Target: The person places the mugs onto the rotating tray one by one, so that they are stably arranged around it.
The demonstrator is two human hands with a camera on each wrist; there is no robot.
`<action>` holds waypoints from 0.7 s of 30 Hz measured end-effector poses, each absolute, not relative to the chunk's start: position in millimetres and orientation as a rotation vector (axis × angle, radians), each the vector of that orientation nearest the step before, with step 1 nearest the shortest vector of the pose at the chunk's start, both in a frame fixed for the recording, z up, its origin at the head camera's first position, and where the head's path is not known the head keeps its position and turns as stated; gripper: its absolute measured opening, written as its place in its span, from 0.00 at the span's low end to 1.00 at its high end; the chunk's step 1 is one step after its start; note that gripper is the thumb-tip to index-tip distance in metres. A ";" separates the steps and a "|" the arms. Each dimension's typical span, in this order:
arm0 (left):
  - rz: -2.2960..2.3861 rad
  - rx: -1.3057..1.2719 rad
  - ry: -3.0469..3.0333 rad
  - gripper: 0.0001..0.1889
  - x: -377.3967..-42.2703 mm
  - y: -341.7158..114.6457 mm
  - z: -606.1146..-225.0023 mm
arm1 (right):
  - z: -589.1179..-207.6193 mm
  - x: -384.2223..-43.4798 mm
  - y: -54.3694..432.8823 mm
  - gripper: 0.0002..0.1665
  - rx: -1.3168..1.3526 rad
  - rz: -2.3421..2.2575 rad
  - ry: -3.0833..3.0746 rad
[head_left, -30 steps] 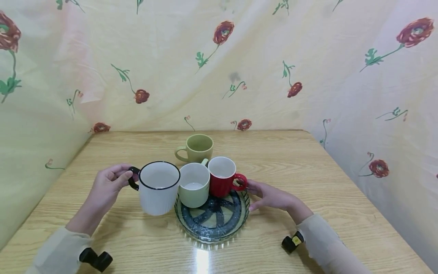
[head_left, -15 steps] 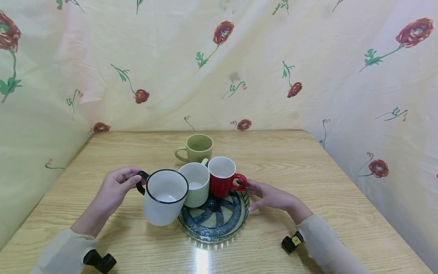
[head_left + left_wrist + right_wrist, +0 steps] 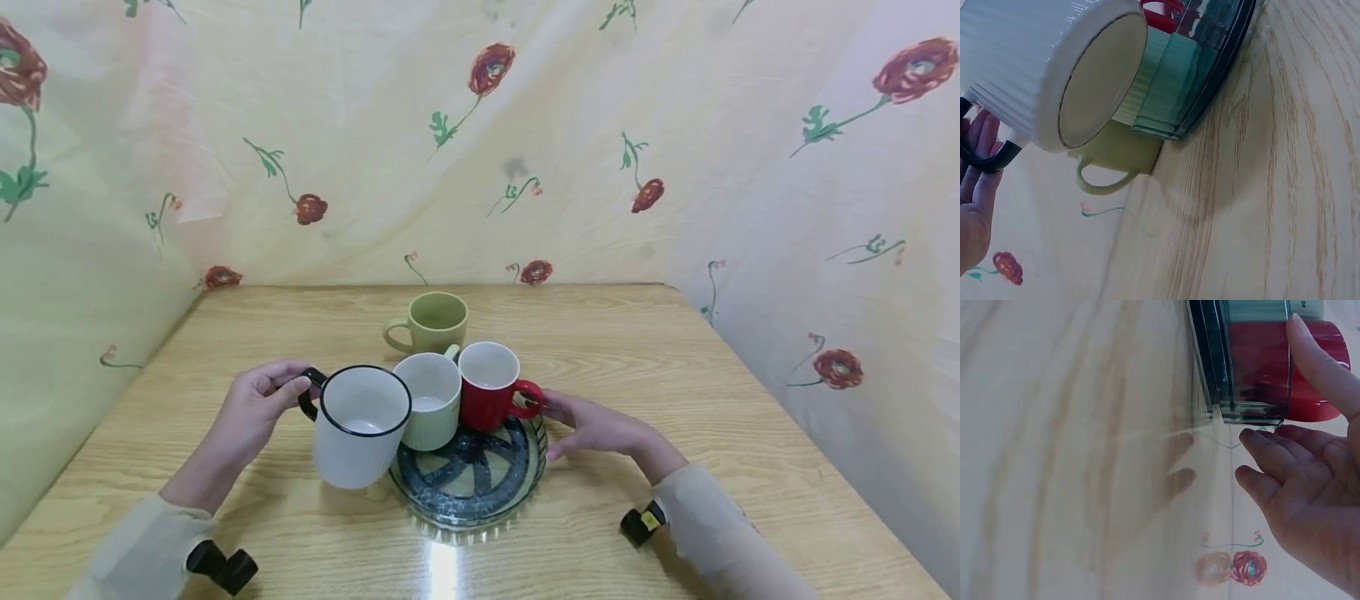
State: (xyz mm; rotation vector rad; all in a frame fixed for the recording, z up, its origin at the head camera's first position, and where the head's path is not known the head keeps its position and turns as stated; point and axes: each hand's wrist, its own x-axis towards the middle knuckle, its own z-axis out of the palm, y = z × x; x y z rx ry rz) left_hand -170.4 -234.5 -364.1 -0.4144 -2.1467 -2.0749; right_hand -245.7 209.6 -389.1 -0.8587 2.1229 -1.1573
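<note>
My left hand (image 3: 258, 404) holds a white mug (image 3: 352, 462) with a black rim by its black handle (image 3: 988, 156). That mug hangs tilted above the table at the left edge of a clear glass dish (image 3: 542, 467), its base (image 3: 1107, 81) showing in the left wrist view. Inside the dish stand a pale green mug (image 3: 435, 425) and a red mug (image 3: 480, 404) whose handle points right. Against the dish's right side rests my right hand (image 3: 596, 427), its thumb (image 3: 1316, 362) on the glass and its other fingers loosely extended beneath the red mug's handle.
Behind the dish, an olive-green mug (image 3: 437, 333) stands on the wooden table (image 3: 750, 467), its handle to the left. A flowered cloth (image 3: 360, 125) hangs along the back and sides. A dark blue pattern shows through the dish floor.
My left hand has shifted right and slightly nearer with the white mug, which has tilted more and now covers the dish's left edge. The right hand has stayed beside the dish.
</note>
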 end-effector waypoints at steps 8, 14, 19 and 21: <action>-2.078 -0.316 -2.151 0.10 -173.3 -228.1 -363.0 | -388.2 -245.5 211.6 0.56 -0.850 -1.107 2.185; -2.098 -0.296 -2.116 0.09 -176.4 -219.2 -364.7 | -387.5 -244.2 211.0 0.58 -0.863 -1.092 2.201; -2.136 -0.295 -2.049 0.10 -178.1 -210.3 -366.0 | -387.7 -243.3 210.1 0.59 -0.876 -1.092 2.202; -2.137 -0.278 -2.050 0.11 -178.6 -207.6 -366.1 | -387.4 -243.2 210.2 0.60 -0.877 -1.087 2.200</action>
